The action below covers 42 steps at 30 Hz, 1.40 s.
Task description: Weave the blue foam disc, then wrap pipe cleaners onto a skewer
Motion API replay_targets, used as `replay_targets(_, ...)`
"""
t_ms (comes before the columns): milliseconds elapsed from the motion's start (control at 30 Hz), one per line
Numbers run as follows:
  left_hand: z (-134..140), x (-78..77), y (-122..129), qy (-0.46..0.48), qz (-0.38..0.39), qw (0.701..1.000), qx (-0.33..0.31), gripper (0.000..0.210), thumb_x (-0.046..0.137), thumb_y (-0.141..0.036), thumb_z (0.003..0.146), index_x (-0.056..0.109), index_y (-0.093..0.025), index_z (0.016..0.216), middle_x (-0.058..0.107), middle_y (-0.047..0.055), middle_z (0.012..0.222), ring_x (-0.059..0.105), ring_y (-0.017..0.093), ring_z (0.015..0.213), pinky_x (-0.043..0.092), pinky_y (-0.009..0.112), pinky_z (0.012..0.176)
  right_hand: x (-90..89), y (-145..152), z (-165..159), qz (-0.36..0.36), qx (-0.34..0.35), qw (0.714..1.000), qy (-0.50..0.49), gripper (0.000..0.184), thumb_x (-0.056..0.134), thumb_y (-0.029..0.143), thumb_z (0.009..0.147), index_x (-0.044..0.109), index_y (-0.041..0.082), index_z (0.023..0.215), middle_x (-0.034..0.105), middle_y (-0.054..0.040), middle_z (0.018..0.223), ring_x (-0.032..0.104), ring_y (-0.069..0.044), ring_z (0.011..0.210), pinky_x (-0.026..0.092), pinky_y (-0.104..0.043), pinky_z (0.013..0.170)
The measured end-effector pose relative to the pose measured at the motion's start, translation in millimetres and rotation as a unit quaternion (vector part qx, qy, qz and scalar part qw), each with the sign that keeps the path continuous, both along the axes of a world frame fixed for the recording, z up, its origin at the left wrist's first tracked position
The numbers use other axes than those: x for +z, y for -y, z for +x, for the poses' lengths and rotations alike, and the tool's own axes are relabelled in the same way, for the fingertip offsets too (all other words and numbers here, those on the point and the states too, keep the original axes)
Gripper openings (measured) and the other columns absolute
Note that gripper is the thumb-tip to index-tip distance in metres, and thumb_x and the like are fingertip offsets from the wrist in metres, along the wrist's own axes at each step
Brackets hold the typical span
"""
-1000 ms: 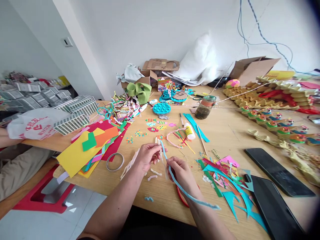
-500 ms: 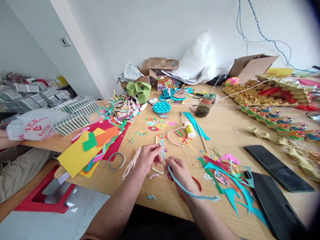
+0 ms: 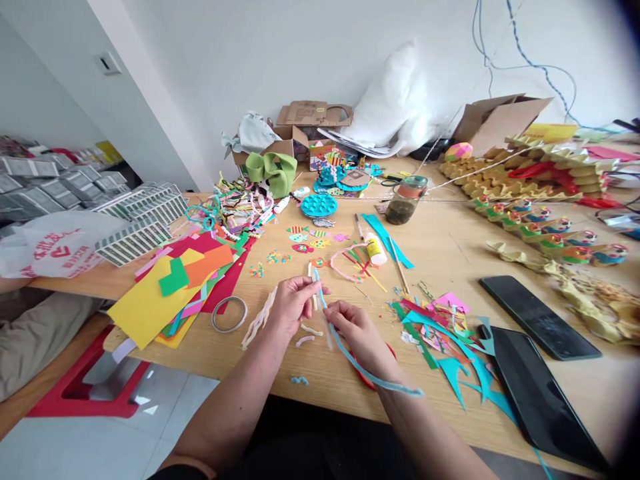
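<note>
A light blue pipe cleaner [image 3: 360,367] runs between my two hands, its long tail hanging over my right wrist. My left hand [image 3: 296,301] pinches it near its upper end with thumb and fingers. Just to the right, my right hand [image 3: 354,328] has its fingers closed on the same pipe cleaner lower down. Red-handled scissors [image 3: 361,373] lie partly hidden under my right hand. Short pale pieces [image 3: 305,340] and a small blue curl [image 3: 299,381] are on the table near my hands. Beyond my fingertips lie small paper fish [image 3: 303,248] and a pink pipe cleaner loop [image 3: 334,265].
Coloured paper sheets [image 3: 145,303] and a tape roll [image 3: 229,314] lie left. To the right are paper scraps [image 3: 450,333] and two phones [image 3: 540,317]. A glue bottle [image 3: 375,248], a glass jar [image 3: 406,200] and egg trays [image 3: 500,180] stand farther back. Another person's leg [image 3: 30,340] shows at left.
The right hand has shifted slightly up along the pipe cleaner, closer to the left hand. The whole view has tilted a little; both hands still hold the pipe cleaner.
</note>
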<state>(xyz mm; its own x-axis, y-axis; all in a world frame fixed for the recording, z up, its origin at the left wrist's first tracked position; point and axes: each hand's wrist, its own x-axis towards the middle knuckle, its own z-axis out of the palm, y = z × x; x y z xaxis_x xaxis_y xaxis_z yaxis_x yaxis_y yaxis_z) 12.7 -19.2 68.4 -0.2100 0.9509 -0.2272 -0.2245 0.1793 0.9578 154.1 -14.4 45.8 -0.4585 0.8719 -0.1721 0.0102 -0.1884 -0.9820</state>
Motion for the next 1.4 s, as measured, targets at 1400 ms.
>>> replay_targets(1400,1,6.2,5,0.087,0.082,0.988,0.1,0.029,0.07,-0.037,0.067,0.052,-0.018,0.079,0.068,0.003,0.069,0.068,0.02,0.073,0.049,0.028,0.064,17.5,14,23,-0.027,0.053,0.998,0.027,0.031,0.065,0.046,0.07,0.065,0.015,0.065,0.063,-0.002,0.055,0.055,-0.012,0.05,0.043,-0.024,0.051)
